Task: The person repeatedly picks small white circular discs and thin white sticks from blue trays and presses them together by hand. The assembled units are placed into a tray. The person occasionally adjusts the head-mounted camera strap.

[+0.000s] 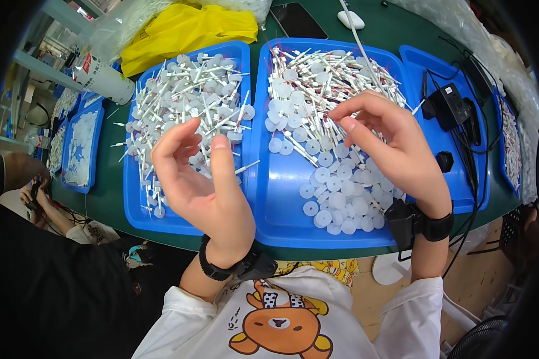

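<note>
My left hand (206,188) hovers over the front of the left blue tray (161,222), thumb and forefinger apart, other fingers curled, nothing visible in it. That tray is heaped with white sticks that have translucent discs (159,212) on them. Above the middle blue tray (281,191), my right hand (395,140) is loosely bent, with a gap between thumb and forefinger. Its fingertips are close to a pile of thin white sticks (317,78) with reddish ends. Loose translucent discs with centre holes (341,203) lie at the tray's front. My right palm hides part of the pile.
A third blue tray (461,200) on the right holds black adapters (448,106) and cables. Behind the trays are a yellow plastic bag (188,33), a phone (298,21) and a white rounded object (350,20). A white cup (105,78) stands left. Another person's hands (35,192) show far left.
</note>
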Motion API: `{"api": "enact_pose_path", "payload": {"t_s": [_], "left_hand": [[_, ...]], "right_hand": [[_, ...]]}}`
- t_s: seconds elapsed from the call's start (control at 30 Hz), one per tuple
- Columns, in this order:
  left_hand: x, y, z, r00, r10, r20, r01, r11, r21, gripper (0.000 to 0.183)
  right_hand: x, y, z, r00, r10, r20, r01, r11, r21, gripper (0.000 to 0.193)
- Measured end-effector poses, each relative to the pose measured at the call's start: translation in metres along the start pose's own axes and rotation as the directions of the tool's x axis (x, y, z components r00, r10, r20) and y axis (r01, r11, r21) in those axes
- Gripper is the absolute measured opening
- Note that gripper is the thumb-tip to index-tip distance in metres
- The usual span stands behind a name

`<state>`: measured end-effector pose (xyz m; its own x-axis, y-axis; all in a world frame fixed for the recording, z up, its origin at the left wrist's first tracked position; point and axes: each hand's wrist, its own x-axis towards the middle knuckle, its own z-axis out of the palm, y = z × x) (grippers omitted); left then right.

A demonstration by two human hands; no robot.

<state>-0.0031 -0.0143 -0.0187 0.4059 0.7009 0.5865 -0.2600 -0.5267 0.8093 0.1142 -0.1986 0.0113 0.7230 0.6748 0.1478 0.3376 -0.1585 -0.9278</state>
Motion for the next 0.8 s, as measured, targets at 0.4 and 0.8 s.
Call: {"api": "enact_pose_path", "payload": {"t_s": [0.4,0.8], "left_hand": [[0.022,0.041,-0.046,0.981,0.134,-0.139,-0.173,0.93,-0.324,0.018],[0.05,0.094,-0.065,0.858,-0.045,0.512,0.425,-0.498,-0.756,0.028]], "right_hand": [[-0.001,-0.001,-0.004,0.999,-0.027,0.036,0.033,0.983,-0.179,0.013],[0.0,-0.001,0.0,0.999,-0.03,0.044,0.037,0.983,-0.178,0.015]]}}
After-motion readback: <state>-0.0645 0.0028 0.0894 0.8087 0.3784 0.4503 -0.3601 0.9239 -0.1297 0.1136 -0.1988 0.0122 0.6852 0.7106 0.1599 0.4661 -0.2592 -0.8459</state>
